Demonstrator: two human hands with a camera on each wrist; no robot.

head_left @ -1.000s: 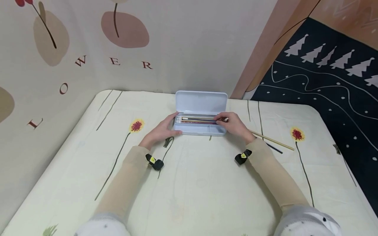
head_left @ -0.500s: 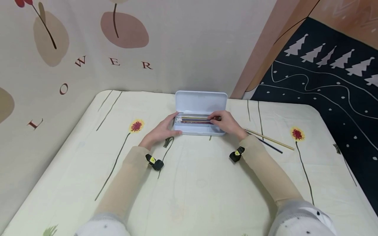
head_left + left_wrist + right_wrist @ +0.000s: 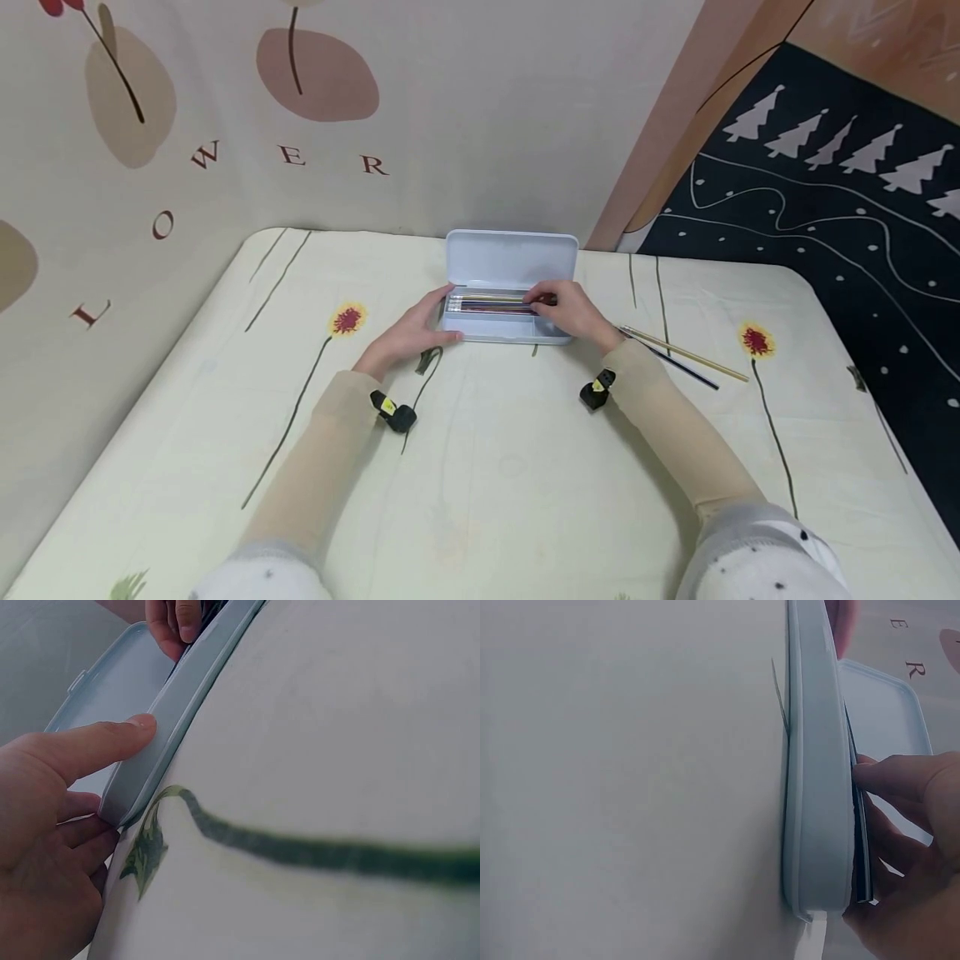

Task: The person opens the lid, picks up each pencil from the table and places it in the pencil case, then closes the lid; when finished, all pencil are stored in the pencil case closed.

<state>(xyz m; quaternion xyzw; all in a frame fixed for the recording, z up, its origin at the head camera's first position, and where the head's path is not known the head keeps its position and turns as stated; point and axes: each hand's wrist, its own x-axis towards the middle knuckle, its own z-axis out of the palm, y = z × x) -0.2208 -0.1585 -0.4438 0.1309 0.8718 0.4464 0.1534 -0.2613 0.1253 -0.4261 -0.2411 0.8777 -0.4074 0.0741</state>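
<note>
A pale blue pencil case (image 3: pixel 512 258) lies with its lid raised near the far edge of the table. Several pencils (image 3: pixel 480 306) lie lengthwise inside it, their pale ends to the left. My left hand (image 3: pixel 411 332) grips the case's left end, thumb on the front wall and fingers round the side. Over the case's right half, my right hand (image 3: pixel 576 312) pinches a dark pencil (image 3: pixel 862 862), whose flat end pokes out past the fingers in the right wrist view. The right fingers hide the right ends of the other pencils.
Behind my right wrist, a gold-coloured pencil (image 3: pixel 705 360) and a dark blue pencil (image 3: pixel 688 372) lie on the flower-print tablecloth (image 3: pixel 487 467). A printed curtain wall (image 3: pixel 480 125) stands right behind the case.
My right hand has slid a little left along the case, uncovering more of the two loose pencils behind the wrist. My left hand and the case have stayed put.
</note>
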